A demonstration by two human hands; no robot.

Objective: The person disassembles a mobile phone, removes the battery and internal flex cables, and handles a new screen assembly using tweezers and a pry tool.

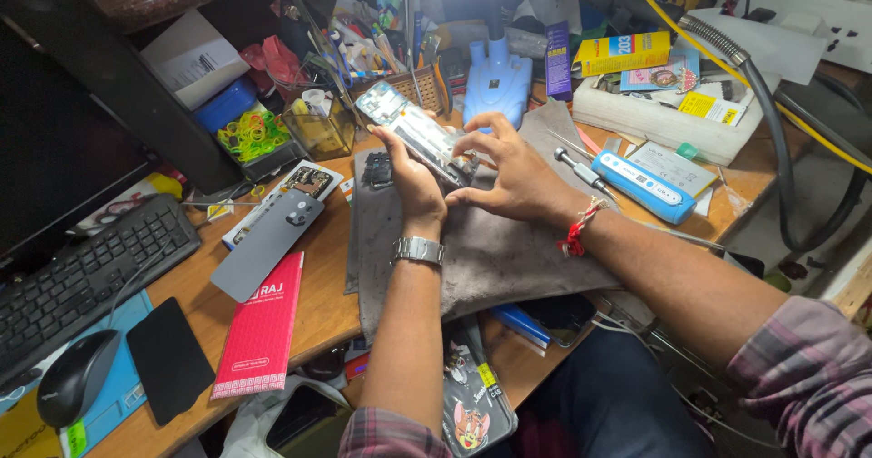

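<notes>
My left hand grips an opened phone body with its back removed, tilted up above a grey work mat. A metal watch sits on that wrist. My right hand reaches in from the right, fingers spread, with its fingertips at the lower end of the phone body; a red thread band circles that wrist. A grey phone back cover lies on the desk to the left, and a small dark part rests on the mat's far left corner.
A keyboard and mouse sit left, beside a black phone and a red box. A blue lamp base, a screwdriver, a blue-white device and a cluttered white tray lie behind.
</notes>
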